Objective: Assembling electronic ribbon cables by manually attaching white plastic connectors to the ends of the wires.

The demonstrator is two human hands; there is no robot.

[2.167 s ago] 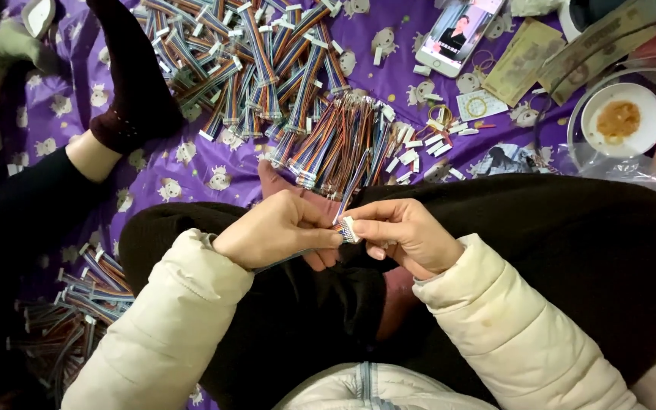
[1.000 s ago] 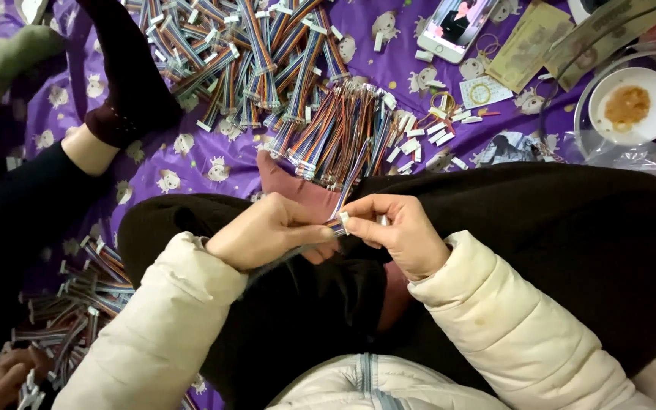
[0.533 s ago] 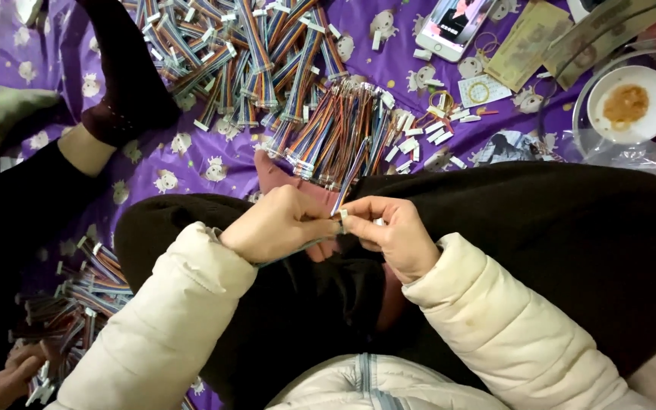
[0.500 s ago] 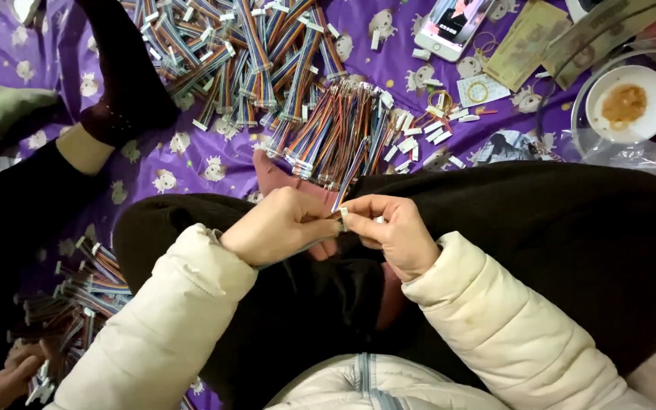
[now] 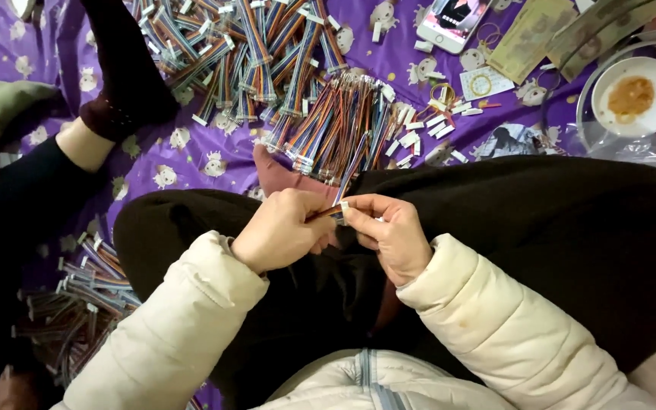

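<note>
My left hand (image 5: 284, 228) and my right hand (image 5: 390, 231) meet over my lap, above my crossed black-trousered legs. Between their fingertips they pinch a multicoloured ribbon cable (image 5: 352, 171) by its small white connector (image 5: 344, 206). The cable runs up and away toward a loose bundle of similar cables (image 5: 335, 125) lying on the purple cloth (image 5: 191, 159) just beyond my knees. Both arms wear cream padded sleeves.
More coloured cables are heaped at the top centre (image 5: 244, 45) and at the lower left (image 5: 77, 296). Another person's legs in dark socks (image 5: 123, 76) lie at left. A phone (image 5: 453, 19), banknotes (image 5: 529, 34), loose white connectors (image 5: 419, 125) and a white bowl (image 5: 635, 95) sit at the upper right.
My hands have stayed together on the connector, shifting only slightly. The other person's foot at the left edge has moved.
</note>
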